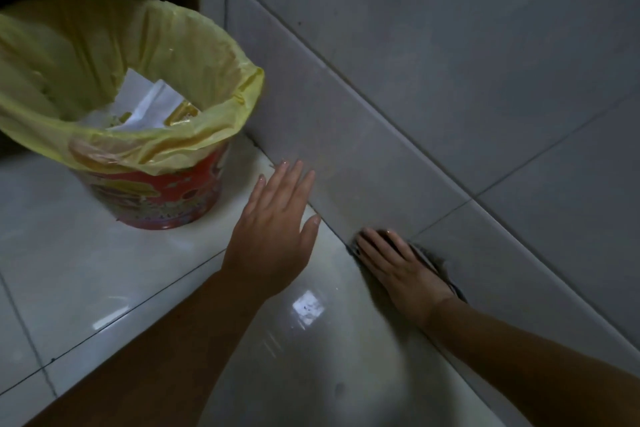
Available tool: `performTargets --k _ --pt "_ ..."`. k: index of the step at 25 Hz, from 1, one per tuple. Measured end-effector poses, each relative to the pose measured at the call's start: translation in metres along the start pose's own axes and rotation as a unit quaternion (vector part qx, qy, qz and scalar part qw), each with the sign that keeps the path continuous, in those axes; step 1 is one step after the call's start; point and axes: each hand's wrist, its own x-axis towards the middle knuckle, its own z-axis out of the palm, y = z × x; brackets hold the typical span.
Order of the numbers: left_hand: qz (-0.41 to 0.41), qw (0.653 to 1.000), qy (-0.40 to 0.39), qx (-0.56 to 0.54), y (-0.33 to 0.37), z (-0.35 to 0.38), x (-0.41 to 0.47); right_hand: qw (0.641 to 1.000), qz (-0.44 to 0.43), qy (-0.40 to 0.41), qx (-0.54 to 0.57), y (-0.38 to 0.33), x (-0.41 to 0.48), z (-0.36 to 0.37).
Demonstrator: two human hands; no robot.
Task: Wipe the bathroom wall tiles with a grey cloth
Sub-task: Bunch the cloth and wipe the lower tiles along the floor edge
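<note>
Pressing flat on the grey cloth (437, 262), the right hand (398, 270) keeps its fingers straight and pushes the cloth on the bottom of the wall tiles (415, 80), to the right of the red bin (152, 198). The left hand (273, 225) is closer to the bin, fingers straight, holding nothing. A yellow bag (86, 45) lines the bin, with white paper (145, 104) inside.

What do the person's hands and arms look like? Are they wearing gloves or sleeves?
No gloves, no sleeves in view. The left hand and right hand are bare, with no rings. The left forearm and right forearm are bare too, without watch or bracelet.
</note>
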Motion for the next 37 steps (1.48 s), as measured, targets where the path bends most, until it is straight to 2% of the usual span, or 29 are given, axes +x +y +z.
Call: performTargets --k 4,7,11,14,19,22,28,31,34,37 --pt "0.007 1.000 0.000 -0.024 0.020 -0.007 0.005 0.983 0.126 0.128 0.020 0.032 -0.041 -0.029" --pt "-0.006 0.999 0.002 -0.035 0.042 -0.023 0.002 0.971 0.175 0.162 0.002 0.057 -0.045 -0.050" --pt "-0.024 0.999 -0.019 -0.041 0.072 -0.045 -0.029 0.982 0.125 0.136 -0.035 0.053 -0.052 -0.043" --pt "-0.038 0.998 -0.041 -0.025 0.091 -0.058 -0.057 0.989 0.073 0.120 -0.043 0.035 -0.097 -0.020" --pt "-0.020 1.000 -0.009 -0.004 0.122 -0.083 -0.057 0.989 0.079 0.129 0.001 0.034 -0.176 -0.022" --pt "-0.009 1.000 0.011 0.005 0.136 -0.098 -0.056 0.985 0.126 0.115 0.004 0.054 -0.196 -0.045" --pt "0.023 1.000 0.017 0.008 0.154 -0.100 -0.058 0.973 0.180 0.143 -0.031 0.061 -0.136 -0.058" --pt "0.034 0.999 0.013 0.033 0.142 -0.097 -0.063 0.984 0.146 0.105 -0.001 0.044 -0.089 -0.044" --pt "0.039 0.997 -0.006 0.059 0.124 -0.088 -0.075 0.987 0.127 0.089 -0.035 0.019 -0.060 -0.030" --pt "0.038 0.996 -0.029 0.077 0.111 -0.078 -0.081 0.997 0.073 -0.012 -0.017 0.003 -0.049 -0.018"
